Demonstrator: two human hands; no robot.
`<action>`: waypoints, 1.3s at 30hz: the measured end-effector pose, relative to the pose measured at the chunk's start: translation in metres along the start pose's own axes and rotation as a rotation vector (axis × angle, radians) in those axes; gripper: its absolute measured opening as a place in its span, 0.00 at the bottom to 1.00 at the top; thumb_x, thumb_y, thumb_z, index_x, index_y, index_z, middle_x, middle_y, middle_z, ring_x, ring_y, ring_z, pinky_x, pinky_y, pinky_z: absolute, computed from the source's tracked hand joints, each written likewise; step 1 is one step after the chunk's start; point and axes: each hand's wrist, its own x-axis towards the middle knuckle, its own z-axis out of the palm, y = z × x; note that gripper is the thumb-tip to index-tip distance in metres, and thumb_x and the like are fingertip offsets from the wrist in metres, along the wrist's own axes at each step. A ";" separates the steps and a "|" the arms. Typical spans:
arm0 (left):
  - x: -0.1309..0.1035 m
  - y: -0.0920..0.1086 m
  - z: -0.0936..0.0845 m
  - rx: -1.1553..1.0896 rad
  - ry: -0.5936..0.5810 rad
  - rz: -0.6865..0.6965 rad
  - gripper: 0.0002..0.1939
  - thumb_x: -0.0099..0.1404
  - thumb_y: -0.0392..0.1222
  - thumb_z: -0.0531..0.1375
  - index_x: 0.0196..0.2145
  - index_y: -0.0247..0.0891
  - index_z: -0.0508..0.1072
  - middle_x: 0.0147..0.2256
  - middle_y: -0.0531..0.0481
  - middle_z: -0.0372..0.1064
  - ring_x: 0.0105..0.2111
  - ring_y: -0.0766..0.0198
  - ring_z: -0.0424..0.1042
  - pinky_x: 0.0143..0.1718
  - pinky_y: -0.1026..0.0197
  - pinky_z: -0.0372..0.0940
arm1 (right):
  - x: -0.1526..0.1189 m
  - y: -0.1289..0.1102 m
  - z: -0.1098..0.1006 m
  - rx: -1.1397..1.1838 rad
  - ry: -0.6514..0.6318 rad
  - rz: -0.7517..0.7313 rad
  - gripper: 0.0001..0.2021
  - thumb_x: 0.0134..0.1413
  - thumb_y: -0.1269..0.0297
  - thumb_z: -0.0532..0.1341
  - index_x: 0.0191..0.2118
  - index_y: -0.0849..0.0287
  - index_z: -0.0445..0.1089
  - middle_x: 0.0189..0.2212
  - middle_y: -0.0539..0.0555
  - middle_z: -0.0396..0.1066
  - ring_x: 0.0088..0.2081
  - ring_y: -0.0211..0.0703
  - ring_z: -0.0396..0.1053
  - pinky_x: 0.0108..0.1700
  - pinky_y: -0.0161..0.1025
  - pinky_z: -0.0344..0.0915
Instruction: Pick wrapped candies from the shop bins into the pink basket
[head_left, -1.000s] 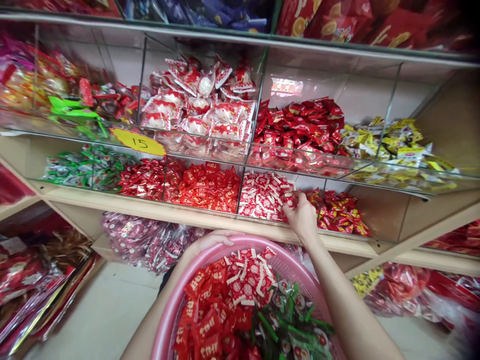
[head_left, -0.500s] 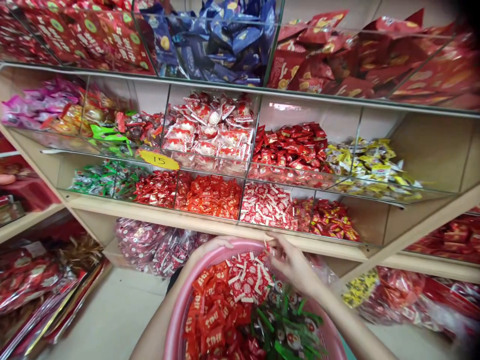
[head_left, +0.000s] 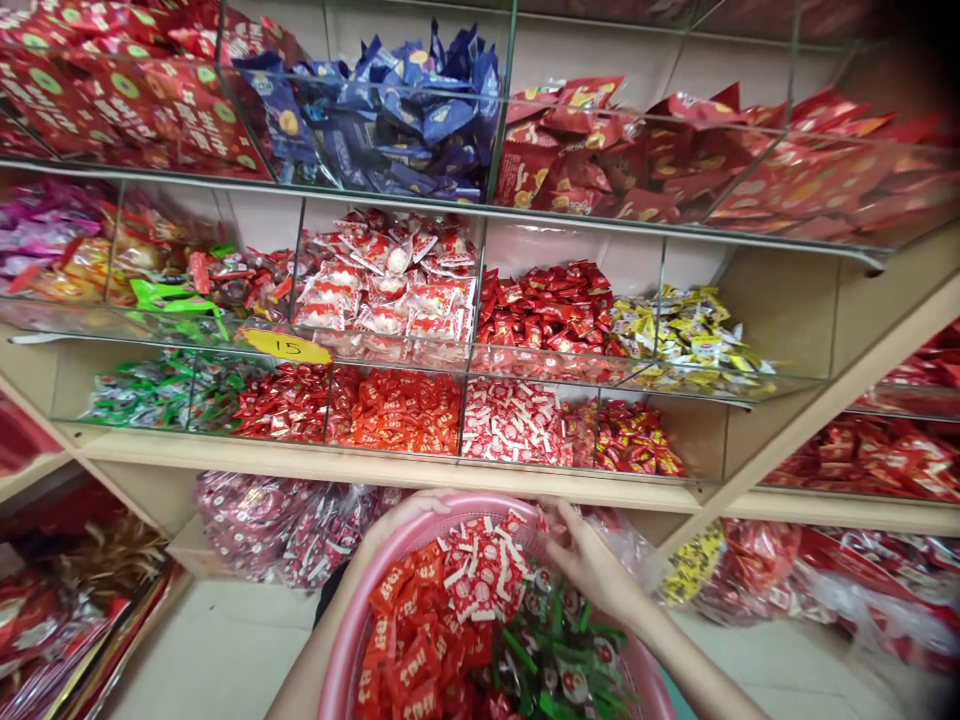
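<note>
A pink basket point(head_left: 346, 640) is at the bottom centre, holding orange-red packets point(head_left: 409, 640), red-and-white wrapped candies point(head_left: 484, 572) and green-wrapped candies point(head_left: 566, 650). My left hand point(head_left: 420, 508) grips its far left rim, fingers curled over the edge. At the far right rim is my right hand point(head_left: 577, 550), its fingers bent around the edge beside the red-and-white candies. A small red-and-white piece shows near its fingertips; whether they pinch it is unclear.
Shelves with glass dividers hold blue packets point(head_left: 420, 110), red packets point(head_left: 555, 305), yellow packets point(head_left: 705, 335) and more candies. A wooden ledge point(head_left: 360, 465) runs just beyond the basket. Bagged candies point(head_left: 277, 525) lie below it. A yellow tag point(head_left: 285, 345) reads 15.
The view has shifted, so the shelves appear lower and further left. My right hand remains at the basket's far right rim, and my left hand still holds the left side.
</note>
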 end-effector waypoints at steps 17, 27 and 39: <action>0.004 -0.002 -0.002 0.000 -0.018 0.028 0.23 0.50 0.35 0.57 0.46 0.37 0.73 0.43 0.49 0.73 0.42 0.57 0.69 0.46 0.59 0.57 | 0.015 -0.021 0.019 -0.077 0.044 -0.010 0.18 0.56 0.60 0.50 0.52 0.55 0.53 0.33 0.51 0.66 0.27 0.40 0.65 0.30 0.37 0.61; 0.003 0.000 0.000 0.017 -0.001 0.023 0.22 0.50 0.34 0.57 0.45 0.39 0.73 0.43 0.51 0.73 0.43 0.58 0.69 0.45 0.61 0.57 | 0.014 -0.018 0.022 -0.018 0.134 -0.019 0.21 0.58 0.58 0.49 0.56 0.56 0.50 0.42 0.57 0.67 0.41 0.45 0.69 0.41 0.41 0.65; 0.006 -0.006 -0.003 -0.022 -0.011 0.018 0.24 0.51 0.34 0.57 0.47 0.38 0.72 0.44 0.50 0.73 0.43 0.58 0.69 0.48 0.59 0.57 | 0.011 -0.015 0.019 -0.047 -0.004 -0.166 0.21 0.60 0.61 0.48 0.58 0.53 0.48 0.55 0.57 0.59 0.55 0.42 0.58 0.55 0.43 0.57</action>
